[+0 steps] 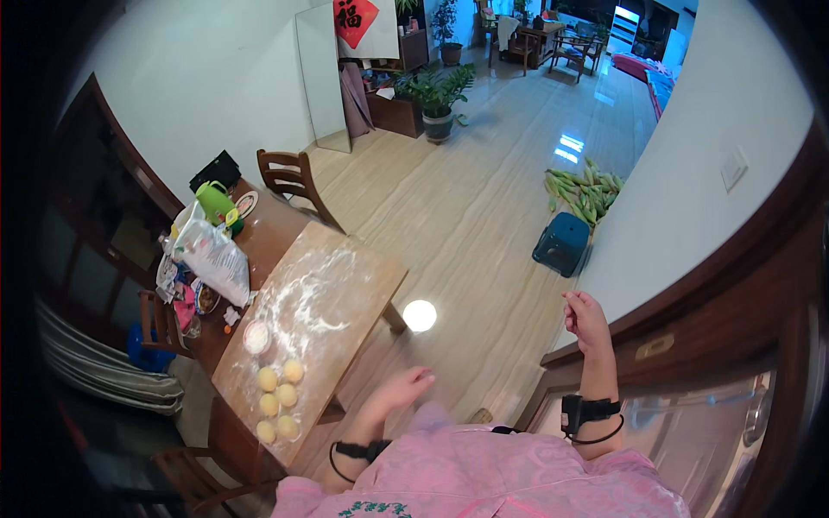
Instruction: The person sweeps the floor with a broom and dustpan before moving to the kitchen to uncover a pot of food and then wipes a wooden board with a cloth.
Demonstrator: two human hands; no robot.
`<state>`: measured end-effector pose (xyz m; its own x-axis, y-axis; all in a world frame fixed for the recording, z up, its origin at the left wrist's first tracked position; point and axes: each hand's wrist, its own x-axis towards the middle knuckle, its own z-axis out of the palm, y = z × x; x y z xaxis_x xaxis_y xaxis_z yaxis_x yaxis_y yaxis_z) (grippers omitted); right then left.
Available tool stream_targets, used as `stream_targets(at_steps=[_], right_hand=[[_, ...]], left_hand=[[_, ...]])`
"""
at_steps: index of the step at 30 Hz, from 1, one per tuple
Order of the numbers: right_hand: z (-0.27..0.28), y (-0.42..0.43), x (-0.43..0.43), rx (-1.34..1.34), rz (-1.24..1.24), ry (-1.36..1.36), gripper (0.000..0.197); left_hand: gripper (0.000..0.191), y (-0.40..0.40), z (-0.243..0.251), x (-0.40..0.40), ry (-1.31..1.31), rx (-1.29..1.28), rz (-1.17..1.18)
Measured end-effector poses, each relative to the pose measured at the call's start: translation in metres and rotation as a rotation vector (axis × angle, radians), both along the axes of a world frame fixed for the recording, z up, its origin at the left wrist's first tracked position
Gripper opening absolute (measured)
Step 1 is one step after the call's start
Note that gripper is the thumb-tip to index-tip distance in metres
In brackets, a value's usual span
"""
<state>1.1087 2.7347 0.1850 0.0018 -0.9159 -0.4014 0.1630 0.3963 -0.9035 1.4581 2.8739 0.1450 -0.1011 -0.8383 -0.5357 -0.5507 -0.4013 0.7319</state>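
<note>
My left hand (409, 386) hangs in front of my body, to the right of the table's near edge and touching nothing. Its fingers are blurred and lie close together. My right hand (586, 318) is raised beside the doorway, its fingers curled in with nothing visible in them. Several round yellow dough balls (287, 394) sit in two columns on a floured wooden board (366, 275). Just beyond them on the board stands a small bowl of white flour (257, 337). Smears of flour (304, 291) cover the board's middle.
A plastic bag (214, 256) and a green jug (214, 202) crowd the table's left side. Wooden chairs (291, 175) flank it. Corn ears (586, 191) and a dark blue bin (562, 243) lie along the right wall. A wooden door (686, 414) is close on my right.
</note>
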Motion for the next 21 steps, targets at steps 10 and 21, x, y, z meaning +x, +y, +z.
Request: stream_targets(at_steps=[10, 21], right_hand=[[-0.03, -0.213, -0.05, 0.023, 0.016, -0.022, 0.016], [-0.025, -0.451, -0.157, 0.045, -0.372, 0.047, 0.019]], left_hand=[[0.049, -0.317, -0.02, -0.086, 0.013, -0.071, -0.293], [0.05, -0.633, -0.014, -0.096, -0.01, -0.063, -0.261]])
